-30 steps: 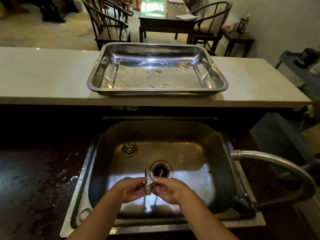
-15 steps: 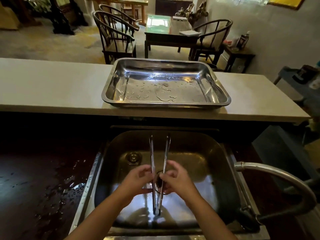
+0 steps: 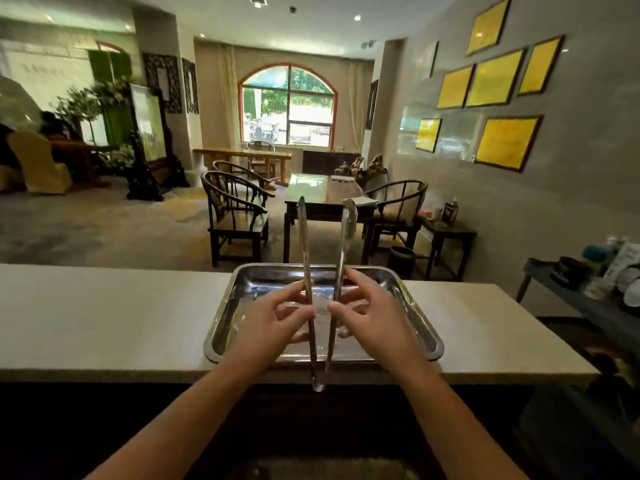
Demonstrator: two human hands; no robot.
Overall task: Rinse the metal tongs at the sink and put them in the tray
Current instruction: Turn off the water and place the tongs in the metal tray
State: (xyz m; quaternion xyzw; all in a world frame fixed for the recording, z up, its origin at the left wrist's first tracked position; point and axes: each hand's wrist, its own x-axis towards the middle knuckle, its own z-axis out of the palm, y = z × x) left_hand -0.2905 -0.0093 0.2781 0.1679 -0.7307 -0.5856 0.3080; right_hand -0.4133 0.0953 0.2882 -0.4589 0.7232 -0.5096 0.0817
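I hold the metal tongs (image 3: pixel 341 244) upright in the air over the steel tray (image 3: pixel 420 327), hinge end down near the counter's front edge, the two arms spread apart and pointing up. My left hand (image 3: pixel 273 323) pinches the left arm of the tongs, and my right hand (image 3: pixel 375 317) pinches the right arm. The tray sits on the pale counter (image 3: pixel 104 320), wet inside, mostly hidden by my hands. Only the dim top rim of the sink (image 3: pixel 325 469) shows at the bottom edge.
Beyond the counter lie a dining room with dark wooden chairs (image 3: pixel 235 216) and a table (image 3: pixel 325 195). A low grey side table (image 3: pixel 585 289) with bottles and small items stands at the right.
Both hands have lifted the tongs out of the sink and up over the tray. The view has tilted upward, so the sink and faucet have dropped out of sight.
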